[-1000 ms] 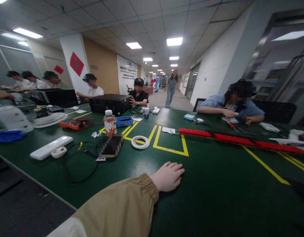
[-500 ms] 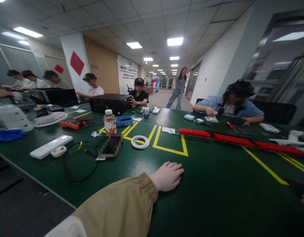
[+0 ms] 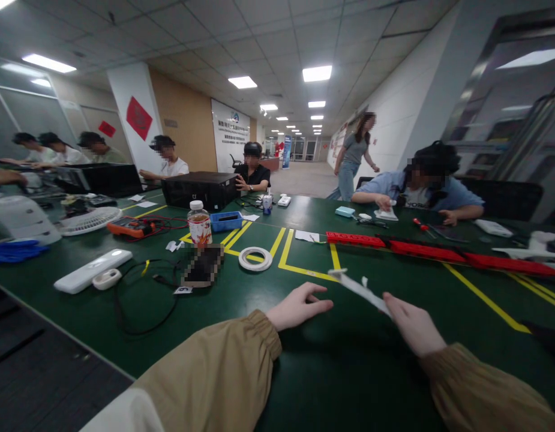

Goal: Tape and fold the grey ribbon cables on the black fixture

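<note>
My right hand (image 3: 412, 324) grips a slim white strip (image 3: 362, 291) by its near end. The strip slants up and to the left, with a wider crosspiece at its far end and a small nub partway along; its exact kind is unclear. My left hand (image 3: 299, 305) is to the left of the strip, above the dark green table (image 3: 331, 372). Its thumb and fingers are apart, and nothing is in it. Beyond my hands, yellow tape (image 3: 308, 273) marks a rectangle, and a roll of white tape (image 3: 255, 259) lies to the left.
A phone (image 3: 204, 266), a bottle (image 3: 200, 225), a white power-bank-like case (image 3: 92, 271) and black cable (image 3: 137, 331) lie left. Red strips (image 3: 425, 253) run along the right. A blue tray (image 3: 227, 222) and black box (image 3: 200, 191) stand farther back. Co-workers sit around the table.
My right hand has come in from the right edge with the white strip. My left hand has lifted from its flat pose and turned, thumb side up. A person behind has walked rightward.
</note>
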`<state>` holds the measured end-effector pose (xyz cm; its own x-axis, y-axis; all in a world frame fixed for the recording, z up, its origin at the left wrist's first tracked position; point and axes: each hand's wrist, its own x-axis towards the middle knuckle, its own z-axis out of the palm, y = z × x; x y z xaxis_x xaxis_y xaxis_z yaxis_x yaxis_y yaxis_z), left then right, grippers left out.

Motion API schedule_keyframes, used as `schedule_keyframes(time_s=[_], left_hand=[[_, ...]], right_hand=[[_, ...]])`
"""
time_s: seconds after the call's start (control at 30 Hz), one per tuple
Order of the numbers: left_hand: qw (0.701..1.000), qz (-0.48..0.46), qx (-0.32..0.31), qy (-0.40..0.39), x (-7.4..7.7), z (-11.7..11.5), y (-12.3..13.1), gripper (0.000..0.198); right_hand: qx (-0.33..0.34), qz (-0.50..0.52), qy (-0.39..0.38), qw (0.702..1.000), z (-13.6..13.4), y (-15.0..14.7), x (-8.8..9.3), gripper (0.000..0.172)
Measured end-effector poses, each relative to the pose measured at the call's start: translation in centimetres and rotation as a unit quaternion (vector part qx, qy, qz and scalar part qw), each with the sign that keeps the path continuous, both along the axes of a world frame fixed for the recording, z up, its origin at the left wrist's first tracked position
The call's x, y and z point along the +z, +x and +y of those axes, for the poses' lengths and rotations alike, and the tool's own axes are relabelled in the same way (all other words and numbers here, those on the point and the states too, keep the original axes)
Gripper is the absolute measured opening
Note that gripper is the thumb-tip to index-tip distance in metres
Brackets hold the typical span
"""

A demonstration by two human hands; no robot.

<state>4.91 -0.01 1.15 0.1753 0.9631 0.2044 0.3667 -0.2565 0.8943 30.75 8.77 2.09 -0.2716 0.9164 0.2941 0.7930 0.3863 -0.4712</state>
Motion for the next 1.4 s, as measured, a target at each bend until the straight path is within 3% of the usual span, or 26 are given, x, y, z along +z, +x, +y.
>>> schedule_keyframes(time_s=[0.1,0.17,0.4,0.53,0.63,0.87,0.97,1.1,1.23,1.4], left_hand=[[1.0,-0.024,-0.004,-0.004,0.1,0.1,-0.2,0.042],[0.999,-0.037,-0.004,-0.017,0.1,0.3,-0.2,0.048],[0.999,0.025,0.035,-0.008,0.0,0.2,-0.1,0.049],[0.988,0.07,0.131,-0.032,0.2,0.0,-0.4,0.052],[0.978,0.073,0.183,-0.062,0.3,-0.1,-0.7,0.055],[0.975,-0.061,0.208,-0.042,-0.5,1.0,-1.0,0.046],[0.965,-0.145,0.22,0.0,-0.2,1.4,-0.7,0.048],[0.939,-0.217,0.264,0.042,0.7,1.2,-0.8,0.052],[0.904,-0.318,0.282,0.049,1.0,1.1,-1.3,0.051],[0.891,-0.36,0.273,0.031,0.3,1.5,-1.4,0.051]], right_hand=[[0.124,-0.046,-0.062,0.989,-2.2,-2.3,-0.5,0.049],[0.175,-0.082,-0.087,0.977,-2.8,-2.6,-0.3,0.044],[0.201,-0.113,-0.126,0.965,-2.2,-1.9,0.1,0.036],[0.175,-0.079,-0.01,0.981,-2.3,-1.6,-0.3,0.037],[0.182,-0.048,0.093,0.978,-2.8,-1.3,-0.3,0.033],[0.35,-0.014,0.158,0.923,-4.8,-2.3,-1.2,0.023],[0.379,-0.02,0.157,0.912,-5.5,-2.8,-1.6,0.021],[0.325,0.001,0.078,0.942,-6.1,-3.0,-1.9,0.026],[0.235,0.112,-0.051,0.964,-5.6,-3.2,-2.0,0.055],[0.155,0.375,-0.189,0.894,-4.7,-3.1,-1.2,0.087]])
